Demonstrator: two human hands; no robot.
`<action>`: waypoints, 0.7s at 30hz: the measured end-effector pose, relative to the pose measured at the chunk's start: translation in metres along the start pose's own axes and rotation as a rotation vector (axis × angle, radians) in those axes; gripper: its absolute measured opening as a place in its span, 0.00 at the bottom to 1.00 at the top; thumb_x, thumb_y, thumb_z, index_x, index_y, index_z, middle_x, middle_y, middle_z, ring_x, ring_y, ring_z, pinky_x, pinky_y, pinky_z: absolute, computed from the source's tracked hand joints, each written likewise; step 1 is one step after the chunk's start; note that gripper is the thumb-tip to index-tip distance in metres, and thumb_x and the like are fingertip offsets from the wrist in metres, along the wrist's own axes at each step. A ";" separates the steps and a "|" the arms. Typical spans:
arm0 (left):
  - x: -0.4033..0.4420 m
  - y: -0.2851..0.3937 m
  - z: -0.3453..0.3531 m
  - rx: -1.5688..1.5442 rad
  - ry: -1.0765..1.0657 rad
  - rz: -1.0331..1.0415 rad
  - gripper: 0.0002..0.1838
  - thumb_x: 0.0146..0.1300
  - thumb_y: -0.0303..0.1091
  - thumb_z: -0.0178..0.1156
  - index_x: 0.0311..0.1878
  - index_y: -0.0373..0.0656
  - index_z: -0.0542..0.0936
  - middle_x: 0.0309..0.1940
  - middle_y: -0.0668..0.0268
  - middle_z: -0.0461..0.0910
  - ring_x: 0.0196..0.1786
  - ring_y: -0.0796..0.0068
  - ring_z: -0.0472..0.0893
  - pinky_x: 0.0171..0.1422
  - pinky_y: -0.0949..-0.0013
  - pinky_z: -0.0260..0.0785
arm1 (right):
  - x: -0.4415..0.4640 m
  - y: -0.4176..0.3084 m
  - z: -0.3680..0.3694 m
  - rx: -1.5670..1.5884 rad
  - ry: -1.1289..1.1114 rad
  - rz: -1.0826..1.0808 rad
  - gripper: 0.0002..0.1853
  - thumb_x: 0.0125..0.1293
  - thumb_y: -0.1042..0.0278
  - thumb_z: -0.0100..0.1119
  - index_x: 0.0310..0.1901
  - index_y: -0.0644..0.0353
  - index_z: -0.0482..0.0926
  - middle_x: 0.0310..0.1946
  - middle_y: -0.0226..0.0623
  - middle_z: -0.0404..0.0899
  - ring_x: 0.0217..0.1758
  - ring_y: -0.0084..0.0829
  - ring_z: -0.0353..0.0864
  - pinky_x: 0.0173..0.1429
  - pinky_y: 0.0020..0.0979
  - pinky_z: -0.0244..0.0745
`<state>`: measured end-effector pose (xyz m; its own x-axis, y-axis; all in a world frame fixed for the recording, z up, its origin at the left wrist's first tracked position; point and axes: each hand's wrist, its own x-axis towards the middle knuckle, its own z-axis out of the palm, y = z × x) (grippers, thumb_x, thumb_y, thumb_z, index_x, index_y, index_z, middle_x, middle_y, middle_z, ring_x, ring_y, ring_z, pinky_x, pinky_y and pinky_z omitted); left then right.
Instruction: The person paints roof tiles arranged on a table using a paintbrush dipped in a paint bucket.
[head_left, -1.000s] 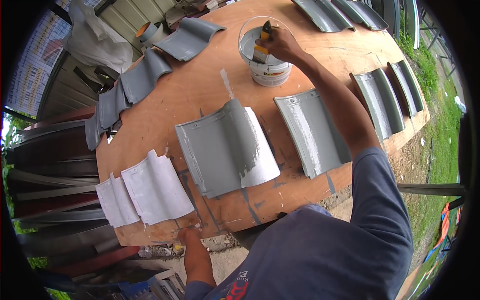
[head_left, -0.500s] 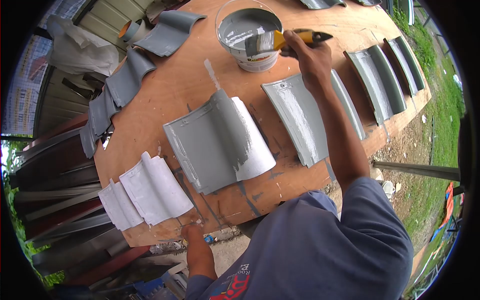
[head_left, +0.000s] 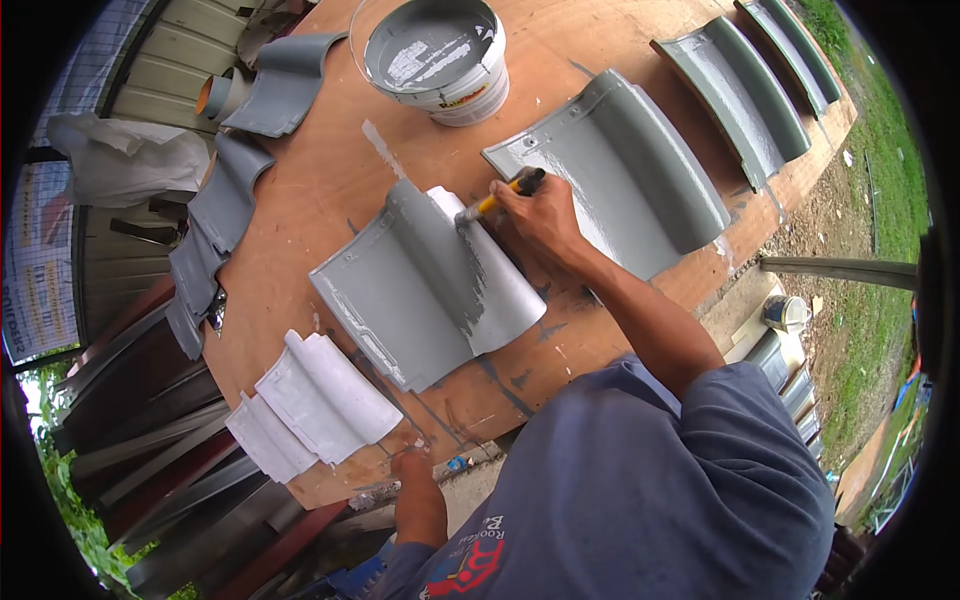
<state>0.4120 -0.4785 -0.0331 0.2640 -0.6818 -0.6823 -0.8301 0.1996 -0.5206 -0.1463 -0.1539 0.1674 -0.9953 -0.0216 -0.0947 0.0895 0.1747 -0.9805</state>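
Observation:
My right hand grips a paintbrush with a yellow and black handle. Its grey-loaded bristles touch the upper part of a roof tile, at the border between grey paint and a still-white strip on the tile's right side. The rest of that tile's visible top is grey. Down at the table's near edge is my left hand, close to two white roof tiles; its fingers do not show clearly. A bucket of grey paint with a wire handle stands beyond the tile.
The wooden table bears several grey-painted tiles to the right and a row of grey ones along its left edge. White plastic sheeting hangs at left. A small bucket sits on the ground at right.
My right hand has brought the paintbrush from over the paint bucket down onto the half-grey tile. The camera view has shifted slightly. My left hand stays at the table's edge.

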 end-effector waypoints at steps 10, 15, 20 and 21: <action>-0.008 -0.017 -0.002 0.837 0.383 0.638 0.18 0.75 0.42 0.55 0.58 0.53 0.90 0.64 0.66 0.87 0.68 0.67 0.84 0.71 0.61 0.75 | -0.016 -0.012 -0.060 -0.385 -0.448 0.124 0.17 0.63 0.60 0.74 0.30 0.69 0.86 0.22 0.45 0.85 0.25 0.31 0.84 0.33 0.39 0.79; -0.054 0.010 -0.025 1.004 0.047 0.454 0.28 0.70 0.42 0.64 0.73 0.59 0.80 0.78 0.73 0.76 0.78 0.73 0.75 0.74 0.60 0.76 | 0.029 -0.014 0.010 -0.224 -0.304 -0.034 0.18 0.64 0.60 0.72 0.33 0.72 0.85 0.28 0.57 0.86 0.31 0.45 0.88 0.42 0.45 0.83; -0.030 0.001 -0.020 0.961 0.058 0.469 0.25 0.71 0.44 0.62 0.70 0.57 0.83 0.75 0.74 0.78 0.76 0.70 0.77 0.73 0.60 0.76 | 0.061 -0.024 0.050 -0.007 -0.153 -0.018 0.17 0.64 0.62 0.72 0.33 0.73 0.85 0.27 0.59 0.86 0.30 0.47 0.89 0.42 0.45 0.83; -0.026 -0.002 -0.021 1.022 0.103 0.535 0.23 0.73 0.44 0.58 0.68 0.55 0.85 0.73 0.72 0.81 0.74 0.67 0.80 0.73 0.62 0.76 | 0.064 -0.021 0.053 0.052 -0.089 -0.064 0.17 0.64 0.63 0.71 0.33 0.74 0.85 0.27 0.59 0.86 0.30 0.47 0.89 0.42 0.45 0.83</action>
<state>0.3962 -0.4760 -0.0032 -0.0811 -0.3828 -0.9202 -0.0268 0.9238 -0.3820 -0.2100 -0.2113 0.1723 -0.9919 -0.1192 -0.0446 0.0303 0.1190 -0.9924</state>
